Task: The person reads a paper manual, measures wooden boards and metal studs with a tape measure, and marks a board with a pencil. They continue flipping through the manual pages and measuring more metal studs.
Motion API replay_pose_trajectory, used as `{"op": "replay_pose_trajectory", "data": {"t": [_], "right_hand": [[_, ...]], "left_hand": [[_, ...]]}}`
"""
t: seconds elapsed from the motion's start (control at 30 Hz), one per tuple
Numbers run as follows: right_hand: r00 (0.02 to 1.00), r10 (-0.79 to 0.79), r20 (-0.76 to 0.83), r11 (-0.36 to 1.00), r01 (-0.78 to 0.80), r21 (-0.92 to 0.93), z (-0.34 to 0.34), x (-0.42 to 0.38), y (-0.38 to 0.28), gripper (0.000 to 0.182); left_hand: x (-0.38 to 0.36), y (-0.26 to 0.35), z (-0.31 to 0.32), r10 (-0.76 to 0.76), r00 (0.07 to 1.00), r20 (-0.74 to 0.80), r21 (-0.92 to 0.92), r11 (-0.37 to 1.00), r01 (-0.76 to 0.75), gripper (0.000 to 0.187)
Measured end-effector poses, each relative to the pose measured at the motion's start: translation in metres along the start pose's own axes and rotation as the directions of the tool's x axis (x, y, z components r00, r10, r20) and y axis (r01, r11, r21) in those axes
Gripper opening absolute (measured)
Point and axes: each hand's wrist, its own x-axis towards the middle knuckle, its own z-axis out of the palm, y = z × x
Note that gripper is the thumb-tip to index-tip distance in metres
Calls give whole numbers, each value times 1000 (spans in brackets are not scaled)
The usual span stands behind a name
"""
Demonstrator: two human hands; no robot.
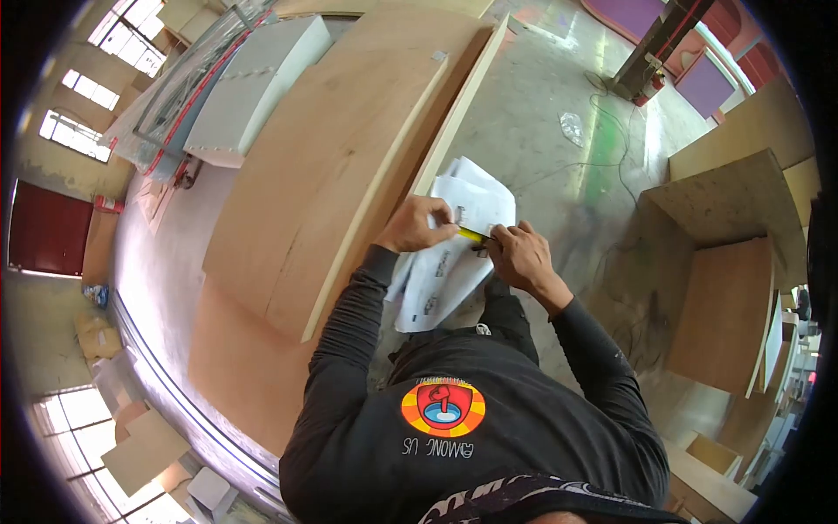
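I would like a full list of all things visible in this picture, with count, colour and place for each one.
white printed paper sheets: several, white with dark print, held in front of the person's body
small yellow tool: one, yellow, between both hands on the papers; its kind is unclear
large plywood boards: several stacked, light brown, left of the hands
white flat panels: a few, white, upper left behind the boards
brown wooden cabinet parts: several, brown, right side
grey concrete floor: grey, centre top
black cable: one, on the floor
left hand: on the papers' left edge
right hand: fingers at the yellow tool
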Motion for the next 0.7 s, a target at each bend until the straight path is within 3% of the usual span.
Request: {"op": "replay_pose_trajectory", "data": {"t": [0.1, 0.2, 0.27, 0.33, 0.37, 0.5, 0.6, 0.67, 0.7], "right_hand": [[999, -40, -4, 999, 40, 17, 5, 24, 76, 20], [971, 72, 226, 992, -93, 83, 1, 47, 154, 18], [963, 97, 253, 989, -123, 87, -16, 62, 191, 15], [967, -3, 254, 978, -50, 202, -26, 82, 230, 13], [948, -45, 315, 987, -7, 160, -28, 100, 253, 15], [904, -20, 428, 999, 7, 31, -72, 183, 293, 16], [884, -107, 454, 991, 132, -24, -87, 245, 264, 16], [867, -153, 473, 981, 191, -32, -93, 265, 241, 17], [863, -161, 479, 976, 210, -51, -97, 263, 234, 18]], "left_hand": [[41, -26, -31, -83, 993, -78, 15, 996, 84, 16], [70, -51, -56, -115, 981, -159, 61, 990, 126, 16], [86, -53, -68, -171, 963, -207, 93, 977, 194, 16], [92, -61, -81, -191, 947, -259, 130, 964, 230, 15], [95, -64, -86, -201, 942, -267, 123, 963, 241, 15], [111, -62, -86, -339, 843, -416, 29, 922, 386, 13], [84, -77, -104, -375, 780, -501, -21, 906, 422, 11], [51, -85, -95, -361, 655, -664, -91, 908, 408, 9], [39, -83, -90, -410, 622, -667, -145, 891, 431, 15]]}}
